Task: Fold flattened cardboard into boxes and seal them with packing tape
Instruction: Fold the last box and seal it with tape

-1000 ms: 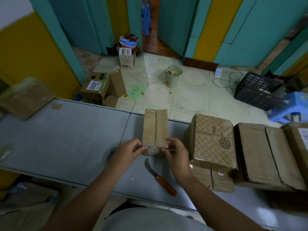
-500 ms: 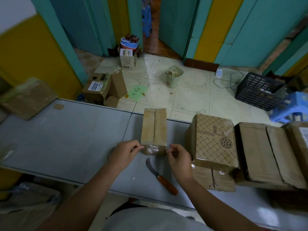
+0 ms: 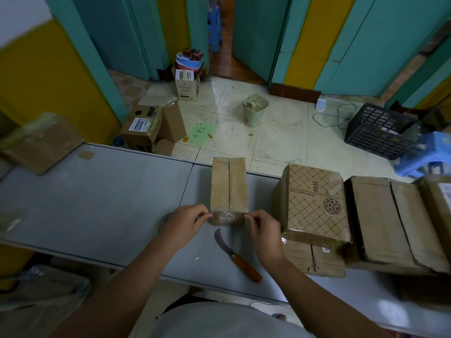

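A small brown cardboard box (image 3: 229, 185) stands on the grey table (image 3: 97, 203), its two top flaps meeting in a lengthwise seam. A strip of clear packing tape (image 3: 225, 217) lies across its near end. My left hand (image 3: 184, 225) pinches the tape's left end at the box's near left corner. My right hand (image 3: 264, 231) pinches the right end at the near right corner. A tape roll (image 3: 163, 219) lies partly hidden behind my left hand.
A curved knife with an orange handle (image 3: 238, 257) lies on the table just below the box. Stacked cardboard boxes (image 3: 314, 206) and larger ones (image 3: 390, 220) fill the table's right side. A flat wrapped package (image 3: 41, 142) sits at far left. The floor beyond holds a bin (image 3: 255, 109) and crate (image 3: 380, 130).
My hands moved slightly apart to the box's near corners, drawing the tape across its near end. The box stayed in place.
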The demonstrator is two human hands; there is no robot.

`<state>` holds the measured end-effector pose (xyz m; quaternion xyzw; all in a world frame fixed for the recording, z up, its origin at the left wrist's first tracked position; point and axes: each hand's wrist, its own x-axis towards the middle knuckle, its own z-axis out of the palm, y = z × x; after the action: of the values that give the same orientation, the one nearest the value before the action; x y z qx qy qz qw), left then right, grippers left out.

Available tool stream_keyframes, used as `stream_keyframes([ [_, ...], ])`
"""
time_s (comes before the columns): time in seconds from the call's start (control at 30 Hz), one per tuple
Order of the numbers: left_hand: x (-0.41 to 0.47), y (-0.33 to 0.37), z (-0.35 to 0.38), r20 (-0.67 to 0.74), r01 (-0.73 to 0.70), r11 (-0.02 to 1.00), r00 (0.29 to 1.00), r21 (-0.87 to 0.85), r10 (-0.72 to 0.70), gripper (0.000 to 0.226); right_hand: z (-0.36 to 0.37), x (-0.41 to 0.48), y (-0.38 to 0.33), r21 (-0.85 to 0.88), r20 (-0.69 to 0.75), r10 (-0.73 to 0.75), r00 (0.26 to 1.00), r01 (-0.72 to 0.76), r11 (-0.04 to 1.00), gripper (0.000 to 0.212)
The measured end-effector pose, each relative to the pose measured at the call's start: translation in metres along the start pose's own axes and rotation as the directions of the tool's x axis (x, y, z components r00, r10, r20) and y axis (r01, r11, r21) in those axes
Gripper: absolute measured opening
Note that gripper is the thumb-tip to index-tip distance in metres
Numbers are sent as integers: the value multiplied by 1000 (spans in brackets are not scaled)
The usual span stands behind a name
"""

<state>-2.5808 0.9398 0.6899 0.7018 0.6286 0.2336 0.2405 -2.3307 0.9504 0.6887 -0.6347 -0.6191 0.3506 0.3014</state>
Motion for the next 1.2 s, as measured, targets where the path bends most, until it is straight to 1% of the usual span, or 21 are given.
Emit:
stream_keyframes([
  [0.13, -1, 1, 1, -31, 0, 1000, 1000, 6, 0, 15, -1, 0, 3, 1, 33, -7, 999, 7, 1000, 14],
  [0.27, -2, 0, -1, 25, 5, 1000, 1000, -29, -5, 8, -5, -2, 6, 17, 64, -30, 997, 29, 999, 13],
  [0.3, -3, -1, -2, 50, 15, 999, 999, -52, -13, 5, -4, -3, 6, 24, 69, -28, 997, 27, 999, 14],
  [0.37, -3, -4, -2, 88, 47, 996, 995, -77, -40, 11, -2, -6, 5, 51, 74, -15, 997, 12, 999, 22],
  [0.47, -4, -6, -1, 74, 65, 994, 996, -89, -59, 13, 0, -8, 5, 70, 55, -24, 998, 20, 997, 29],
  [0.6, -5, -7, 1, 42, 50, 995, 998, -85, -46, 8, -1, -8, 8, 66, 50, -13, 999, 9, 998, 25],
  [0.83, -4, -4, 1, 3, 34, 997, 999, -63, -34, 1, 5, -9, 10, 132, 27, 50, 998, -53, 990, 25],
  [1.0, -4, 0, -1, -1, 26, 998, 1000, -60, -26, 5, 4, -6, 8, 124, 2, 45, 999, -45, 991, 15],
  [1.13, -1, 2, -2, 11, 37, 995, 999, -96, -36, 8, 3, 0, 5, 152, -9, 59, 998, -57, 987, 13],
  [1.2, 1, 1, -2, 20, 42, 994, 999, -101, -40, 7, 1, 2, 5, 190, -7, 80, 997, -77, 979, 17],
])
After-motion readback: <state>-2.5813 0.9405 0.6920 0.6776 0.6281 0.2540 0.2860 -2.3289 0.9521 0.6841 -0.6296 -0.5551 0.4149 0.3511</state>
